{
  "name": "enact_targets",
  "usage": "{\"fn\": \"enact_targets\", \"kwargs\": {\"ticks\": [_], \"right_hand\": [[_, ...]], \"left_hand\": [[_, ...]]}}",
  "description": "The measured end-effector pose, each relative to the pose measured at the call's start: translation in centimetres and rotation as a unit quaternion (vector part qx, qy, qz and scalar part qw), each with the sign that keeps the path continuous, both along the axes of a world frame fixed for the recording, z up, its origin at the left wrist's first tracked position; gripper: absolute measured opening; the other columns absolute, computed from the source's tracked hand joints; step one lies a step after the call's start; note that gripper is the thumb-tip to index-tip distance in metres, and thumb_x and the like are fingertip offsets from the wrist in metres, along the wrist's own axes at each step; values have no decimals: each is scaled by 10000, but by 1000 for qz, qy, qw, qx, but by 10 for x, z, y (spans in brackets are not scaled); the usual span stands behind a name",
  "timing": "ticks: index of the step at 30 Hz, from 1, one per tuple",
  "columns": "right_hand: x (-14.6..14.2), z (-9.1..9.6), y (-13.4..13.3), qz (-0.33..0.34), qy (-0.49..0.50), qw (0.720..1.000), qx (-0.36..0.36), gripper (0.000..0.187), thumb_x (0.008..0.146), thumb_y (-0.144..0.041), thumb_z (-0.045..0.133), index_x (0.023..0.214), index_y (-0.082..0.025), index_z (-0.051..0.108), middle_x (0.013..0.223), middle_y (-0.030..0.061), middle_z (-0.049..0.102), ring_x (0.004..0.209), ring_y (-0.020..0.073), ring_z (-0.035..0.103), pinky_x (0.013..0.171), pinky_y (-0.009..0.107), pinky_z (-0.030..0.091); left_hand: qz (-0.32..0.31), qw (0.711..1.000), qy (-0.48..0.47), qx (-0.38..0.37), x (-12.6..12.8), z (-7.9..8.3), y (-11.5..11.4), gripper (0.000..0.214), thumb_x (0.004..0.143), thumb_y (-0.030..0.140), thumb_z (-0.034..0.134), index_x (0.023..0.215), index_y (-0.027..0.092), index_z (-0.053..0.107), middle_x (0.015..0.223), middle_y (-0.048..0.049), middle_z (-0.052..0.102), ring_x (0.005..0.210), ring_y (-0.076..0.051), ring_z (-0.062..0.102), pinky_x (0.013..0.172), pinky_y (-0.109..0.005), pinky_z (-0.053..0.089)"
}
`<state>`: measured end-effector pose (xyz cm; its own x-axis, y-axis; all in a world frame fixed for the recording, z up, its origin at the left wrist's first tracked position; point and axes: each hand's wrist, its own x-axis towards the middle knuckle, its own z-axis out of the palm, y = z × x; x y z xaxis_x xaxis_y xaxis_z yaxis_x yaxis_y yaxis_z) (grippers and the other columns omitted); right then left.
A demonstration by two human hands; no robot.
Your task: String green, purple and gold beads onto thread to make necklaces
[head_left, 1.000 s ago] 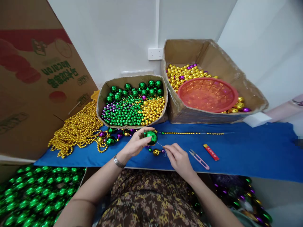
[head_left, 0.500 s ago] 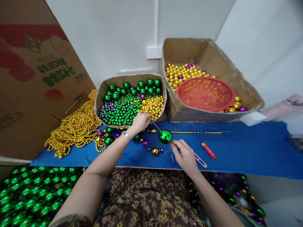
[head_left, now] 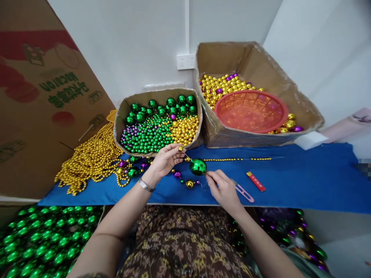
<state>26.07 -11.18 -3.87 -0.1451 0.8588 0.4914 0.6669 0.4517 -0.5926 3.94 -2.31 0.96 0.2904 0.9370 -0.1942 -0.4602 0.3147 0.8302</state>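
Pinching gold bead (head_left: pixel 180 148) in left hand (head_left: pixel 165 162), holding wired green ball (head_left: pixel 198 166) in right hand (head_left: pixel 222 188), above worktop (head_left: pixel 307 179) | behind: bead-filled carton (head_left: pixel 159 94), red basket (head_left: pixel 240 116) | partly hidden by right hand: scissors (head_left: pixel 251 200) | unclear: right fingertips' exact grip

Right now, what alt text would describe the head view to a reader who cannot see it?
A person's left hand pinches a small gold bead at the end of a thin needle or wire leading to a large, glossy green ball; the right hand pinches at its opposite side. Beneath lies blue cloth; behind stand two brown cardboard boxes of shiny beads.
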Motion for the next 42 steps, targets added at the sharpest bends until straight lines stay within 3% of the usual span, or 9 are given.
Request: {"fn": "enact_targets", "kwargs": {"ticks": [7,22,28,31,38,42], "right_hand": [[-1,2,-2,7,-2,1000,12,197,958,-244,462,981,-200,653,839,55,653,743,160,647,683,264,515],[4,5,-5,16,-16,1000,-10,220,972,-262,446,1020,-194,650,855,62,637,777,169,637,724,281,510],[6,-3,-6,-11,-57,998,11,240,973,-252,442,1051,-179,656,841,70,622,734,164,617,698,274,491],[7,-19,-3,-16,-45,999,-2,232,972,-259,440,1038,-190,652,863,68,645,764,167,634,719,270,495],[13,-69,3,-36,-25,995,-94,206,940,-276,438,941,-187,624,881,83,693,827,215,668,750,309,513],[17,-84,3,-36,-17,992,-120,207,909,-275,456,1031,-182,595,857,78,704,784,224,683,688,314,525]], "left_hand": [[21,1000,-13,-14,2,-1,-4,289,699,247,794,884,160,591,860,-52,717,723,-132,677,654,-242,544],[34,998,28,53,2,-1,-6,277,691,241,797,889,153,624,825,-27,690,720,-119,662,671,-244,547],[81,974,130,167,14,-3,-15,291,666,226,813,895,157,648,819,-16,674,745,-109,625,691,-220,519],[57,964,176,191,24,-16,-22,277,680,246,803,901,154,663,810,-20,671,731,-105,605,690,-217,498],[32,956,239,165,48,-66,-32,335,770,461,687,839,134,701,798,-50,687,698,-137,598,636,-252,489],[21,938,286,196,52,-81,-35,341,814,460,639,865,133,719,785,-57,701,699,-154,618,646,-263,491]]}}
